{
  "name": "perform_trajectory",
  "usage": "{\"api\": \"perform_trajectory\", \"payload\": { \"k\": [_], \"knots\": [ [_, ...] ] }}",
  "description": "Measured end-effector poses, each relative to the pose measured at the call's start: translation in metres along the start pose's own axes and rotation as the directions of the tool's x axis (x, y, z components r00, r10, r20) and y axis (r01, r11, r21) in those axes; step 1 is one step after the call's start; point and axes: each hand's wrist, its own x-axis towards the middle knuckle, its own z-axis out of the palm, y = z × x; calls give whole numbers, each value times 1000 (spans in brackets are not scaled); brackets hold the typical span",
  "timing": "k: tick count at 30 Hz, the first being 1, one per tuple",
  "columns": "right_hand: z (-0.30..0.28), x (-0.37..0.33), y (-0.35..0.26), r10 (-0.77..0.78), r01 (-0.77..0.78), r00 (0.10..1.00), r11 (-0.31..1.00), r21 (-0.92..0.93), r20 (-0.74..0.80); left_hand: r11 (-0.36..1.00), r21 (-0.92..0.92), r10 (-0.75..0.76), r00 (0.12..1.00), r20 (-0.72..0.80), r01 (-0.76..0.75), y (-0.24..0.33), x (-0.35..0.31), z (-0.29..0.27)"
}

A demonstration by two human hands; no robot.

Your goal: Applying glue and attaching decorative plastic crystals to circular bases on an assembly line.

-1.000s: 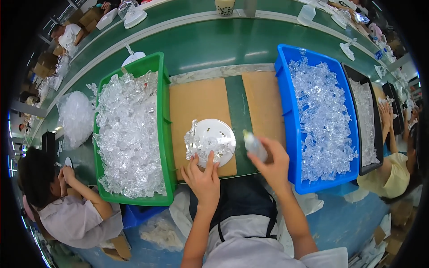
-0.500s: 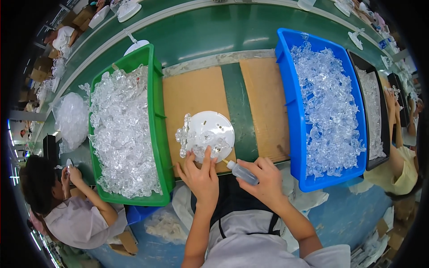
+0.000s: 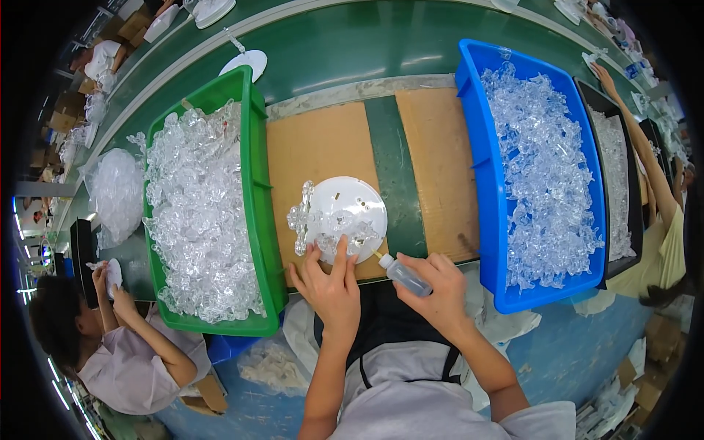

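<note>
My right hand (image 3: 434, 287) grips a small translucent squeeze bottle (image 3: 408, 277) with a thin yellowish tip. The tip points up and left, close to the near right rim of a white round disc (image 3: 367, 196). Clear plastic parts (image 3: 339, 226) lie across the disc, and a tall clear piece (image 3: 302, 216) stands out past its left rim. My left hand (image 3: 330, 293) is at the disc's near edge, its fingers and thumb on the clear parts. Their exact contact is hard to see through the clear plastic. Small dark spots show on the disc.
A green bin (image 3: 253, 198) heaped with clear parts stands left; a blue bin (image 3: 490, 205) of clear parts stands right, beside a black tray (image 3: 632, 213). Cardboard sheets (image 3: 323, 139) cover the bench. Behind the green bin is another white disc (image 3: 253, 61). Co-workers sit on both sides.
My right hand has drawn the bottle slightly right, so its tip has moved away from the clear parts. My left hand stays put. At right, a co-worker's arm now reaches far across the bench.
</note>
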Motion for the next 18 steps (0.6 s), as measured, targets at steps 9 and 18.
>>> {"api": "perform_trajectory", "payload": {
  "k": [9,18],
  "knots": [
    [1,5,0,47,-47,999,999,-6,-19,1000,5,1,1000,2,-1,-1,-1,1],
    [-1,4,-1,47,-47,999,999,-13,-12,1000,14,-5,1000,-7,5,-1,-3,3]
  ]
}}
